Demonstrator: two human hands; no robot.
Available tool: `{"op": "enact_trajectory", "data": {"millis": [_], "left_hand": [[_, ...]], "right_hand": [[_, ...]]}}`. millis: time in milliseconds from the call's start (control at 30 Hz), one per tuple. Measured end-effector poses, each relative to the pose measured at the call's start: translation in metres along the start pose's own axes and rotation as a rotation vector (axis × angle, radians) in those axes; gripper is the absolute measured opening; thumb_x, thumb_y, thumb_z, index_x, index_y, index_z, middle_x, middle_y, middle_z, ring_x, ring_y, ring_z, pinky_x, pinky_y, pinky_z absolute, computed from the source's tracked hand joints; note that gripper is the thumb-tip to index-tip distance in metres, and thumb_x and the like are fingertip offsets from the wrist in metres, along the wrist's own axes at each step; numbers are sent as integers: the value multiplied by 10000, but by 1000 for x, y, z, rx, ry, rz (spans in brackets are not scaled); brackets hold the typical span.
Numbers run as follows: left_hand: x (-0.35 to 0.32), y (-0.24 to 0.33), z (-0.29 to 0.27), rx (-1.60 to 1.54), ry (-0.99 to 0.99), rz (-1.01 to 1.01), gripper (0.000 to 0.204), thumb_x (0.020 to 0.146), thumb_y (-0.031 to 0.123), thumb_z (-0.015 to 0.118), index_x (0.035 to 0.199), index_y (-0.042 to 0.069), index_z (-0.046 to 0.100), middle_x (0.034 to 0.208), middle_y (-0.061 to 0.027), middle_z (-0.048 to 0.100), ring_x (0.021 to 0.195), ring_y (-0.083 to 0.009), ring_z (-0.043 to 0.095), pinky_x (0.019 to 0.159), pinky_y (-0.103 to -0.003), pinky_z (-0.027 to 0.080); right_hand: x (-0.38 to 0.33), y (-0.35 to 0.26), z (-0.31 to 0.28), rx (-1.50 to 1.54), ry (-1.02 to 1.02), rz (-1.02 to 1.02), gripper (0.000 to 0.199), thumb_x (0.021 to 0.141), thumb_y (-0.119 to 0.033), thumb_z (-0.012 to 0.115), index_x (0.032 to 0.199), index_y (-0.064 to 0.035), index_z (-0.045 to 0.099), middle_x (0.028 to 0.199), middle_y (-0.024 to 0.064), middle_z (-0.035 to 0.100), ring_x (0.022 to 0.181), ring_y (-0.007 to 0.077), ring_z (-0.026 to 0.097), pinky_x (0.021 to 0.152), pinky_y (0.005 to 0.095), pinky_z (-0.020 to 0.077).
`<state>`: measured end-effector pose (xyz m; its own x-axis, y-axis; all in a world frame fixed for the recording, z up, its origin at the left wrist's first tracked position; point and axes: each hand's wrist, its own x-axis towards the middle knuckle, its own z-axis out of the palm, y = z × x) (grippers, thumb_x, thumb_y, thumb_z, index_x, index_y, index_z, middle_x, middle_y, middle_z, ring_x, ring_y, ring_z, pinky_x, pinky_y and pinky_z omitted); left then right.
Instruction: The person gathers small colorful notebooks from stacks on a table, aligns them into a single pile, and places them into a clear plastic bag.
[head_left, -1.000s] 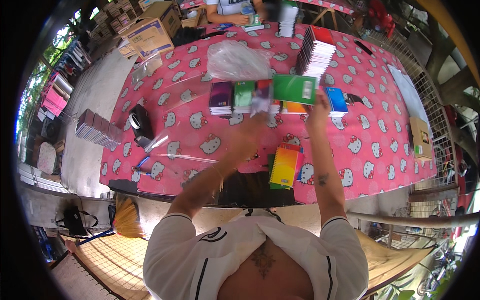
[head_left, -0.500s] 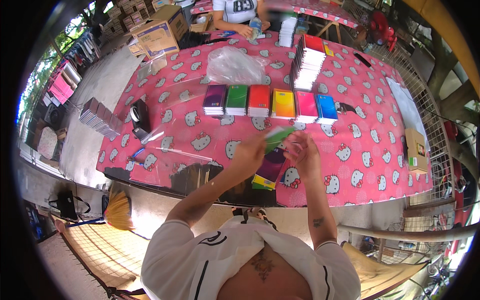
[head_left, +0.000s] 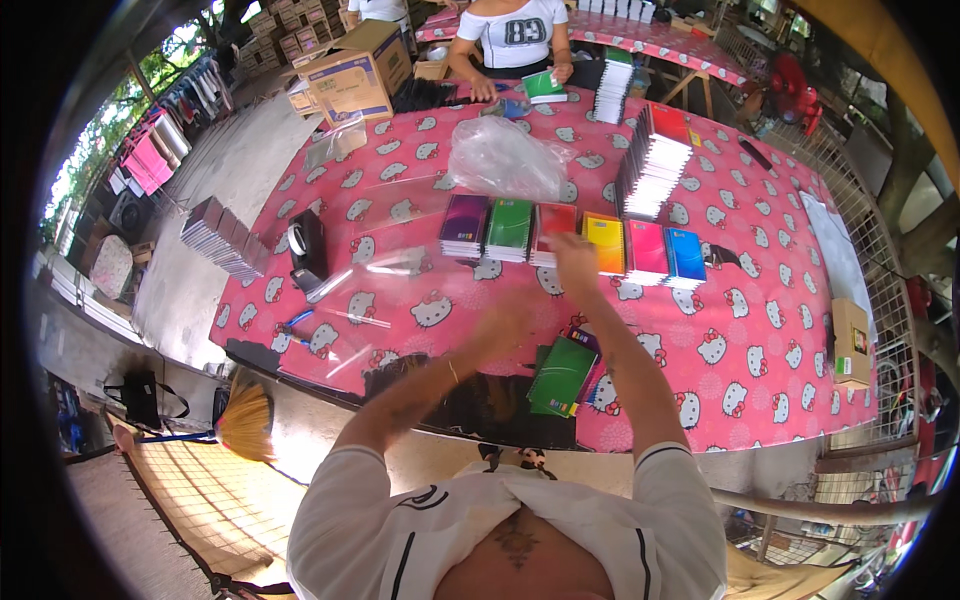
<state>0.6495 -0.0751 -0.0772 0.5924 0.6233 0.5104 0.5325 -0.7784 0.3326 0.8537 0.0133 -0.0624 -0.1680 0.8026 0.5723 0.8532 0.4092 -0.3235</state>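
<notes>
Several short stacks of spiral notebooks stand in a row on the table: purple (head_left: 463, 218), green (head_left: 510, 224), red (head_left: 556, 217), yellow (head_left: 603, 240), pink (head_left: 646, 246) and blue (head_left: 685, 252). My right hand (head_left: 573, 264) reaches over the near right side of the red stack, its fingers blurred and partly hidden. Smeared by motion, my left hand (head_left: 508, 322) hovers lower and to the left, and I see no notebook in it. By the near edge, a green notebook (head_left: 566, 370) tops a small uneven pile, with purple showing beneath.
A tall notebook stack (head_left: 655, 165) rises behind the row, beside a clear plastic bag (head_left: 505, 160). A black tape dispenser (head_left: 307, 250) and clear plastic sheets lie left. Across the table, a co-worker's hand holds a green notebook (head_left: 543, 85). A cardboard box (head_left: 355, 75) stands far left.
The green notebook that was in my hands now lies on the near pile. My right hand has moved forward to the red stack. The co-worker now holds a green notebook.
</notes>
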Motion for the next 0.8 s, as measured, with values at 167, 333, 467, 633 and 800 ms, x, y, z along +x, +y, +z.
{"op": "enact_trajectory", "data": {"millis": [167, 333, 467, 633, 800], "left_hand": [[10, -153, -62, 682, 171, -297, 432, 935, 152, 575, 1347, 40, 505, 1343, -165, 568, 1267, -315, 536, 1152, -544, 294], [18, -137, -54, 665, -12, -204, 263, 942, 141, 572, 1199, 91, 595, 1202, -71, 668, 1215, -245, 589, 1128, -560, 319], [23, -84, -38, 451, 191, -176, 371, 891, 146, 622, 1250, 66, 574, 1262, -141, 612, 1237, -309, 549, 1061, -534, 401], [36, -138, -49, 300, 309, -716, 670, 868, 344, 673, 1419, 22, 467, 1377, -237, 501, 1274, -422, 478, 1036, -509, 415], [0, -235, -86, -48, 17, -991, 642, 859, 400, 705, 1348, 25, 523, 1178, -300, 593, 887, -462, 647, 818, -487, 532]], "right_hand": [[-42, -35, -85, 933, 180, 443, 323, 827, 111, 534, 1079, -50, 655, 1025, 87, 692, 1098, 240, 627, 972, 366, 466], [-174, 1, -86, 947, -138, 297, 532, 789, 213, 475, 1200, -67, 664, 1331, 125, 583, 1224, 233, 573, 1062, 325, 420], [-202, 9, -80, 1075, -147, 536, 536, 859, 188, 428, 1264, -78, 656, 1423, 113, 525, 1307, 231, 510, 1078, 317, 402], [-211, -8, -79, 755, 29, 623, 450, 945, -94, 621, 1383, -39, 529, 1356, 139, 547, 1274, 249, 511, 1071, 357, 408], [-210, -48, -69, 680, -40, 764, 731, 888, -185, 751, 1491, -28, 368, 1387, 181, 475, 1292, 275, 476, 1067, 378, 409]]}}
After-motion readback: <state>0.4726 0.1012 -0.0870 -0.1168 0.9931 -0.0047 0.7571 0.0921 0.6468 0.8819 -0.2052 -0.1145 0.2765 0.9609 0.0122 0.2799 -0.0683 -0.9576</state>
